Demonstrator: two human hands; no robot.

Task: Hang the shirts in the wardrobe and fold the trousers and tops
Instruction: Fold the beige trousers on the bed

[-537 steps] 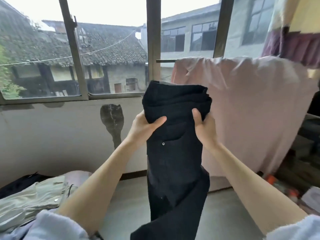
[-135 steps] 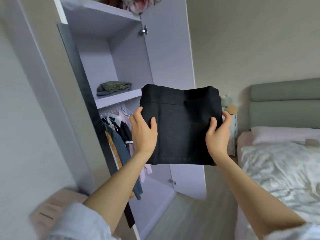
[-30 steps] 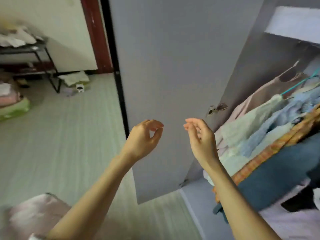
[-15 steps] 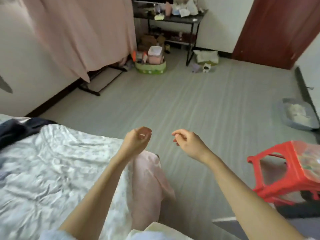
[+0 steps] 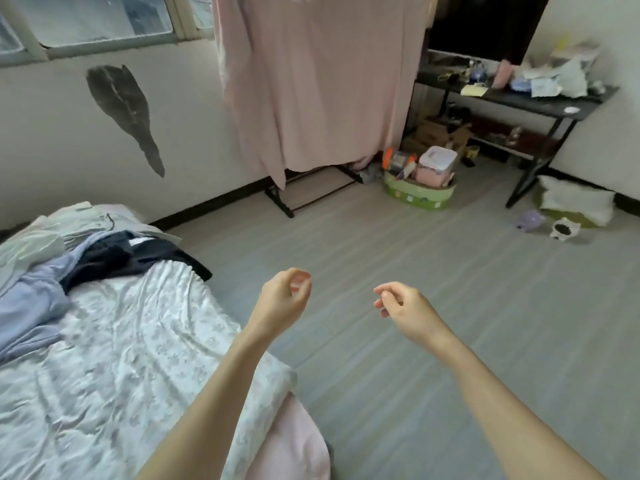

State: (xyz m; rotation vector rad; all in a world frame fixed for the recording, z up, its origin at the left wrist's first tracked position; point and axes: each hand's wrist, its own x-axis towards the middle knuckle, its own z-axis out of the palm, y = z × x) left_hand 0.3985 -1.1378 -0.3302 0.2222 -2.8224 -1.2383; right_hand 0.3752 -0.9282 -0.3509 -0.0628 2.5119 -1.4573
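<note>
Pale grey floorboards (image 5: 433,306) fill the middle of the frame, and both bare hands hang above them holding nothing. The left hand (image 5: 282,301) sits just left of centre, its fingers loosely curled with the thumb near the fingertips; the right hand (image 5: 403,308) sits just right of centre, its fingers likewise loosely curled and empty. The two hands are well apart from each other. At the left edge a heap of clothes (image 5: 52,258) lies on the bed (image 5: 121,358): a dark garment (image 5: 128,258) across a lilac one (image 5: 27,306), with pale pieces behind them. A pink sheet (image 5: 311,81) hangs at upper centre, beside a black table (image 5: 519,98) at upper right that is crowded with clutter.
</note>
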